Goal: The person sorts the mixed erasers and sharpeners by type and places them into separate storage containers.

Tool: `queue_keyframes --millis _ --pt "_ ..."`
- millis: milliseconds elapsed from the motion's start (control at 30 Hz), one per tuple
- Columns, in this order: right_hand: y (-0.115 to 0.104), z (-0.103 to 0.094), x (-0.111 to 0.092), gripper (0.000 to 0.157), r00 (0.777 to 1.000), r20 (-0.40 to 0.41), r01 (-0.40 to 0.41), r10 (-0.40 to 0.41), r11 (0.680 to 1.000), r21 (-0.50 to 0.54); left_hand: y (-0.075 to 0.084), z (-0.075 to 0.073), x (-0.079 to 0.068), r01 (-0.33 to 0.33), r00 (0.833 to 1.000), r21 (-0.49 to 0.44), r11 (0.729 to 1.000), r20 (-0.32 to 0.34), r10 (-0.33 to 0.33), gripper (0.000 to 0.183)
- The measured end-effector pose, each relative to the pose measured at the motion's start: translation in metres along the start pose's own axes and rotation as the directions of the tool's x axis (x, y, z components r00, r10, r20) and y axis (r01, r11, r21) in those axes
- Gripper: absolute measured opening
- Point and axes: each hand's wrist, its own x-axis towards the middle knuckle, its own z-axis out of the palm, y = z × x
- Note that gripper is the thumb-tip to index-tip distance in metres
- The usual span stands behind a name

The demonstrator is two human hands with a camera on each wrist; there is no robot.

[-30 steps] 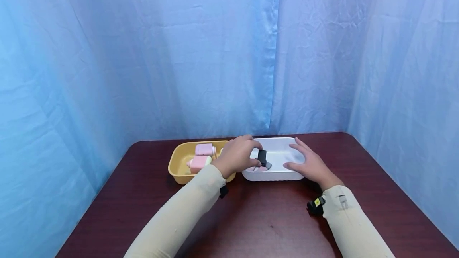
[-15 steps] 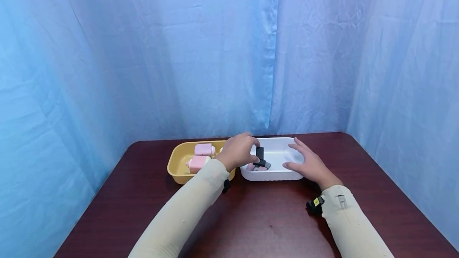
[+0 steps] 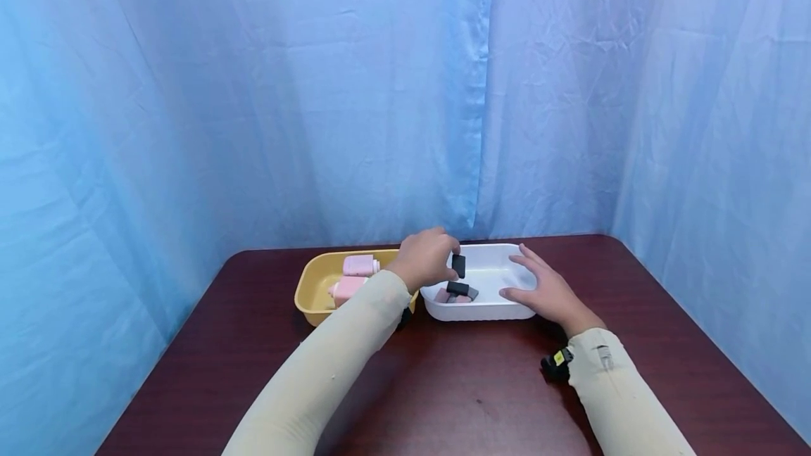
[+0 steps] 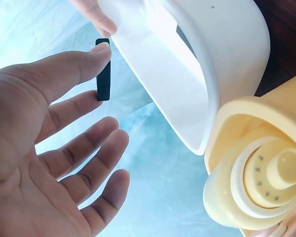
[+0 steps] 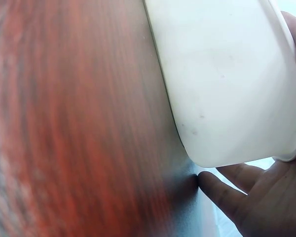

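My left hand (image 3: pixel 426 259) pinches a small flat black block (image 3: pixel 459 266) between thumb and index finger, above the left part of a white plastic bin (image 3: pixel 481 312). In the left wrist view the black block (image 4: pixel 103 74) is seen edge-on, with the other fingers spread loosely. Lying in the bin's front left corner are another black block (image 3: pixel 457 288), a grey block (image 3: pixel 472 293) and pinkish pieces. At the bin's right end rests my right hand (image 3: pixel 550 288), fingers spread, thumb over the rim. The right wrist view shows the bin's outer wall (image 5: pixel 227 84) beside that hand.
A yellow bin (image 3: pixel 307 294) stands directly left of the white one. Inside it lie a pale pink bottle (image 3: pixel 359 265), a pink bottle (image 3: pixel 348 289) and a cream-yellow container (image 4: pixel 266 173). Blue curtains (image 3: pixel 380 125) surround the dark wooden table (image 3: pixel 456 385).
My left hand has lifted slightly up and away from the lying blocks, bringing the pinched black block with it. One black block stays in the bin. My right hand has barely moved.
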Motion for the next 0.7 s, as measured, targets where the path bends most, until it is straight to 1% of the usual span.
queue_keyframes --millis 100,200,433,700 --pt "0.001 0.000 0.001 0.084 1.000 0.001 -0.002 0.002 1.000 -0.001 0.002 0.001 0.001 -0.011 1.000 0.012 1.000 0.013 0.010 0.036" --pt "0.002 0.001 0.001 0.085 1.000 0.002 0.002 -0.002 1.000 -0.001 0.004 0.002 0.002 -0.007 1.000 0.014 1.000 0.020 0.006 0.036" --pt "0.002 0.001 0.001 0.088 1.000 -0.009 0.002 -0.002 1.000 -0.003 0.003 0.005 0.003 0.008 1.000 0.028 1.000 0.030 -0.009 0.036" --pt "0.002 0.001 0.001 0.084 1.000 -0.012 0.001 -0.001 1.000 0.000 0.002 0.011 0.005 0.004 0.999 0.034 0.999 0.044 -0.005 0.032"
